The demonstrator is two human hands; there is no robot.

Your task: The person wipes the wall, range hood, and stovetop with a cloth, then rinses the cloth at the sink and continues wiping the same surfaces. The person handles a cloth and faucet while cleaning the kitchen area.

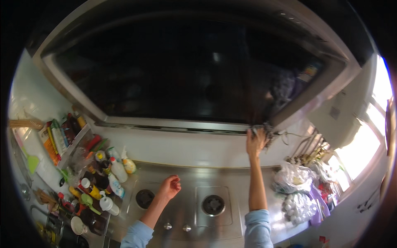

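My right hand [256, 144] reaches up to the lower right corner of a range hood [175, 121] with a dark glass front. It presses a grey, crumpled rag [268, 131] against the hood's lower edge; the fingers partly hide the rag. My left hand [171, 187] hovers above a stainless steel gas stove [176, 204], its fingers loosely curled with nothing visible in them. Below and between my hands are the right burner [213, 205] and two control knobs [167, 226]. The left burner [145, 198] lies just left of my left forearm.
Sauce and spray bottles [118, 170] crowd the counter at left, with a white cup [78, 225] nearer me. Above them, a wall rack [74, 141] carries packets and bottles. At right lie a bag of eggs [298, 207] and another clear plastic bag [293, 178], near a bright window [359, 150].
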